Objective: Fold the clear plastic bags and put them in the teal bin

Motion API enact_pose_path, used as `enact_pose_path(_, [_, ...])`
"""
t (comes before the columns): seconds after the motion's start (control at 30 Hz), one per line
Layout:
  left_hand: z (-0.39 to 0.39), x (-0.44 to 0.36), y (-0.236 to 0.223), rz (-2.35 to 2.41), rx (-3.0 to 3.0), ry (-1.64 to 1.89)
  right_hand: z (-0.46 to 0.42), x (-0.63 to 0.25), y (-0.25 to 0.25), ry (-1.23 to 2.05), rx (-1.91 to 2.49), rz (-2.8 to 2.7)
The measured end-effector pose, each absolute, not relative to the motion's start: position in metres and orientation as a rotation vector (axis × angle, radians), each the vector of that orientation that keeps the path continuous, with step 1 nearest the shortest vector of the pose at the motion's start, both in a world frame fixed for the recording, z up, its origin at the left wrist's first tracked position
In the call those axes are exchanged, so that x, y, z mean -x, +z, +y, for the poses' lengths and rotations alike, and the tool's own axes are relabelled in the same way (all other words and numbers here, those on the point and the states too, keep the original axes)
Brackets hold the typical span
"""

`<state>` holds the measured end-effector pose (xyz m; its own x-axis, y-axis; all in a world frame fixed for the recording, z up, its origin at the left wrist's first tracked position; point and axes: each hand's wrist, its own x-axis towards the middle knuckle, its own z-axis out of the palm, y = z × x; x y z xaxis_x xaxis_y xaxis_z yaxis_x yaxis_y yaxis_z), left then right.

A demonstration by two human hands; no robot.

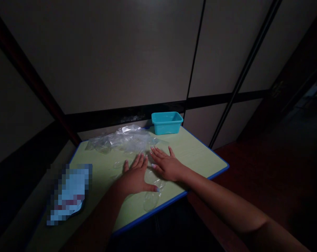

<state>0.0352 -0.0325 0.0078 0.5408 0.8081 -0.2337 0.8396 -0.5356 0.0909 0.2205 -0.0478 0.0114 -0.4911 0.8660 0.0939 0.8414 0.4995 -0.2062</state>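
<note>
My left hand lies flat on the pale green table, its fingers spread. My right hand lies flat just beside it, with its fingertips angled toward the left fingertips. Neither hand grips anything. A thin piece of transparent plastic lies beneath and just in front of my hands, and its full shape is hard to make out. Beyond my fingertips sits a crumpled heap of clear plastic film.
A teal plastic tub stands at the table's far edge, against a dark-banded wall panel. The table has a blue edge strip. A pixelated light-blue patch covers something at the left.
</note>
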Motion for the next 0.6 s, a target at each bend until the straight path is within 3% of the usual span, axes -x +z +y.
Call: enact_pose_path(0.6, [-0.034, -0.031, 0.005, 1.362, -2.563, -0.333, -0.060, -0.245, 0.000, 0.307, 1.663, -2.541])
